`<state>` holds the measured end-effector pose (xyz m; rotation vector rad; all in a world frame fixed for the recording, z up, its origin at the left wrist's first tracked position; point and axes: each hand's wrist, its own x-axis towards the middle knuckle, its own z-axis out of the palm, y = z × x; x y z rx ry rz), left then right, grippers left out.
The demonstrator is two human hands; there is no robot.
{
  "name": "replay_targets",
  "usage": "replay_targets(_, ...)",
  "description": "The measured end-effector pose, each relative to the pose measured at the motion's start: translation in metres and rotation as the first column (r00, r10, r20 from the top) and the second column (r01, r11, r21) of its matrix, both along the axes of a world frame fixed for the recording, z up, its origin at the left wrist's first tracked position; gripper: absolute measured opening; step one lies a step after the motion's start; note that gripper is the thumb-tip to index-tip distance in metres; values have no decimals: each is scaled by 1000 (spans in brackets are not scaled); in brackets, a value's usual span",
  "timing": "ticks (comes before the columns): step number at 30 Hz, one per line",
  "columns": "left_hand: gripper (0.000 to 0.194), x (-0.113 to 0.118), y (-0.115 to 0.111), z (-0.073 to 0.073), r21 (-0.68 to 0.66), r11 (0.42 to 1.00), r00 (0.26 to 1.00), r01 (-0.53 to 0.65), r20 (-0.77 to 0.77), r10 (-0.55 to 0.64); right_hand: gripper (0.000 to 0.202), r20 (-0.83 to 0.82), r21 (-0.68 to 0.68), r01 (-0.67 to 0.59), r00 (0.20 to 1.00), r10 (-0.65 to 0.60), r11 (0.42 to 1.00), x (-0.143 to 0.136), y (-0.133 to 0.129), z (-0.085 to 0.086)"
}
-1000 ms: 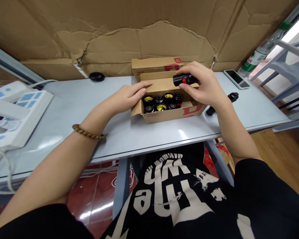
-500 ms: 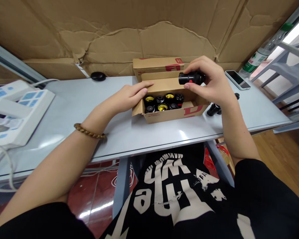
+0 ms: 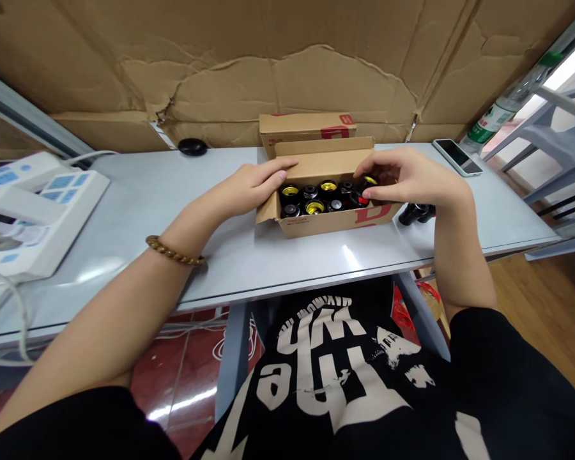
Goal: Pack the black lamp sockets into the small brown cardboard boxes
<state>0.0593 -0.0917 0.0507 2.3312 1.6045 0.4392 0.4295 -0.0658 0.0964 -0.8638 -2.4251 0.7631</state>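
An open cardboard box [image 3: 330,225] holds black lamp sockets [image 3: 315,207] standing in rows, some showing brass-yellow threads. My right hand [image 3: 407,179] reaches over the box's right end, with thumb and fingers closed around a black lamp socket [image 3: 367,185]. This one is tilted, its yellow thread facing up and a red spot on its side; my fingers cover part of it. At the left end, my left hand [image 3: 252,186] holds the box by its side and raised flap, index finger stretched and thumb at the rim. Its other fingers are mostly hidden.
Behind stands another cardboard box [image 3: 306,130]. More black sockets [image 3: 412,213] lie right of the open box, partly behind my wrist. A phone [image 3: 457,157] and plastic bottle [image 3: 496,118] are at the right, a black round object [image 3: 192,147] and white power strips [image 3: 52,217] at the left.
My right hand has come down and left with the lamp socket, from above the box into its right end. The socket has turned from lying level to tilted upward. My left hand stays put.
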Motion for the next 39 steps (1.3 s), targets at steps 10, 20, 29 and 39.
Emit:
replay_targets(10, 77, 0, 1, -1, 9, 1000, 1000, -1, -21, 1, 39, 196, -212, 65, 980, -23, 975, -15, -11, 4)
replay_targets(20, 77, 0, 1, 0, 9, 1000, 1000, 3, -21, -3, 17, 289, -160, 88, 957, -39, 983, -20, -12, -3)
replay_targets(29, 76, -1, 0, 0, 13, 1000, 1000, 10, -21, -9, 21, 90, -160, 219, 974, -207, 963, 5, -15, 29)
replay_targets(39, 81, -5, 0, 8, 28, 999, 1000, 26, -14, -25, 29, 540, 197, 476, 677, -501, 857, 96, -56, 38)
